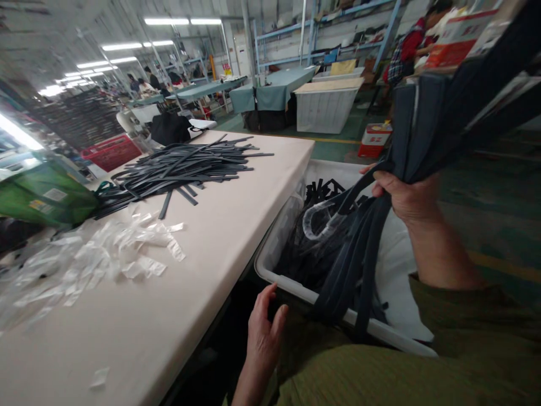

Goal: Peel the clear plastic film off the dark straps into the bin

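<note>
My right hand is closed round a bundle of long dark fabric strips, raised over a white plastic bin. The upper ends fan out to the top right; the lower ends hang over the bin's near rim. Beside that rim, near the table edge, my left hand has its thumb and fingers apart and holds nothing. In the bin lie dark pieces, a looped strip with clear plastic and white sheet material.
On the pale table lie a pile of thin dark strips and crumpled clear plastic. A green bag is at the left. Behind are a red and white box, a large white bin and a person.
</note>
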A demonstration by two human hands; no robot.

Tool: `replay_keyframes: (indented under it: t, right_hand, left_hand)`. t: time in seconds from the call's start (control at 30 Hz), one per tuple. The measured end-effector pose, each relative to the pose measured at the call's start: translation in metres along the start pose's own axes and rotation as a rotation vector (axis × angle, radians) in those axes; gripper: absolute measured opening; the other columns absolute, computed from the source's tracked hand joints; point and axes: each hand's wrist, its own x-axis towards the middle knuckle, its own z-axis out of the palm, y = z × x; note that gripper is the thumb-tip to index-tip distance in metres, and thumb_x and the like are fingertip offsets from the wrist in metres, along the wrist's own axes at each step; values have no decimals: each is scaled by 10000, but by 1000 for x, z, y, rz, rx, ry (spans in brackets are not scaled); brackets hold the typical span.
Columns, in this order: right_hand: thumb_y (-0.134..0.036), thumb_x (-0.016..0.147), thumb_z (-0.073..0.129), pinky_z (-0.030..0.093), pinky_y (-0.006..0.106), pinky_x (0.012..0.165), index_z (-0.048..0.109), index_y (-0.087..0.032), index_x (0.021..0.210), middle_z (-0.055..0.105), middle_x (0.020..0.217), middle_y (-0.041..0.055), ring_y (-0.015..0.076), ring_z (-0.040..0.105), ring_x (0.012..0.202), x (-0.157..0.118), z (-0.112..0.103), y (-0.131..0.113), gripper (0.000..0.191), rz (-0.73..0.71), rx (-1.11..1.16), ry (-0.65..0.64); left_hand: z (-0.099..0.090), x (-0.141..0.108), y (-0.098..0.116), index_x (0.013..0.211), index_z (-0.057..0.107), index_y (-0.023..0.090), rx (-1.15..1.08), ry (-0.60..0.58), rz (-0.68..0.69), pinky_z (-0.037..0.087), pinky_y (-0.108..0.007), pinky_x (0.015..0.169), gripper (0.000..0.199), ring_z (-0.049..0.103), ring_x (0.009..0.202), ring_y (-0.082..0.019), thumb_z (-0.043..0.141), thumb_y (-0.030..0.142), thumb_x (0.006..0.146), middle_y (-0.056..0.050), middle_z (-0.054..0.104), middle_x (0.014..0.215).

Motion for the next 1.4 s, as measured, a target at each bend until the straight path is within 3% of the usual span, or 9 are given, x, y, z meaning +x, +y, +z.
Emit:
replay_keyframes:
  t: [0.13, 0.23, 0.33, 0.57, 0.8, 1.0, 1.2, 1.3, 1.4]
  right_hand:
    - [-334, 766, 700, 483, 250, 549, 691, -163, 848, 736, 750, 20, 106, 559, 489, 13, 15, 53, 191, 99, -145, -9]
    - [-277, 716, 713, 487, 271, 551, 644, -165, 677, 583, 447, -36, 146, 568, 459, 11, 30, 97, 136, 242, -225, -55]
    - [-257, 703, 714, 466, 281, 527, 636, -168, 687, 546, 408, -52, 169, 577, 448, -3, 39, 131, 119, 354, -295, -76]
    - [-311, 772, 715, 494, 280, 586, 659, -154, 774, 548, 455, -70, 139, 572, 480, -54, 49, 155, 166, 502, -307, -215]
    - [-454, 637, 812, 455, 245, 448, 699, -151, 869, 626, 563, -37, 122, 544, 419, -89, 66, 124, 398, 582, -104, -468]
    - [-608, 721, 734, 559, 311, 523, 633, -165, 1034, 747, 837, 47, 85, 490, 385, -87, 65, 54, 552, 625, 111, -625]
    - [-600, 748, 732, 491, 243, 455, 638, -147, 923, 743, 793, 67, 65, 478, 377, -129, 98, -19, 494, 709, 320, -966]
    - [-619, 785, 684, 407, 212, 396, 669, -135, 892, 707, 733, 51, 91, 514, 423, -160, 120, -33, 495, 661, 271, -1135]
    - [-624, 822, 638, 410, 223, 430, 690, -139, 894, 676, 717, 35, 115, 537, 488, -183, 136, -34, 494, 578, 225, -1265]
  left_hand:
    - [-4, -10, -31, 1296, 578, 230, 64, 49, -39, 484, -446, 1004, 436, 608, 1162, -271, 586, 356, 879, -117, 603, 1323]
    - [-5, -14, -49, 1308, 568, 237, 66, 95, -64, 500, -443, 997, 450, 618, 1162, -271, 574, 381, 881, -124, 552, 1391]
    - [-5, -18, -64, 1322, 554, 242, 55, 118, -98, 494, -442, 1014, 464, 606, 1189, -270, 572, 395, 884, -121, 523, 1422]
    - [-5, -25, -76, 1306, 560, 207, 4, 104, -194, 505, -428, 1003, 519, 613, 1189, -284, 605, 426, 837, -139, 564, 1378]
    - [-6, -28, -69, 1327, 544, 192, -7, 49, -253, 485, -428, 1019, 560, 622, 1173, -281, 608, 458, 839, -146, 571, 1381]
    - [-10, -24, -62, 1277, 601, 185, -111, 104, -261, 431, -428, 1075, 562, 578, 1236, -294, 629, 527, 832, -135, 618, 1340]
    - [-14, -13, -7, 1247, 632, 200, -435, 125, -158, 500, -378, 953, 552, 660, 1056, -253, 684, 543, 817, -123, 689, 1207]
    - [-19, -7, 25, 1162, 688, 196, -583, 176, -78, 511, -320, 875, 451, 669, 944, -210, 718, 482, 815, -91, 731, 1084]
    - [-30, -4, 38, 990, 745, 171, -642, 227, -69, 500, -274, 746, 310, 638, 754, -163, 717, 433, 826, -45, 735, 850]
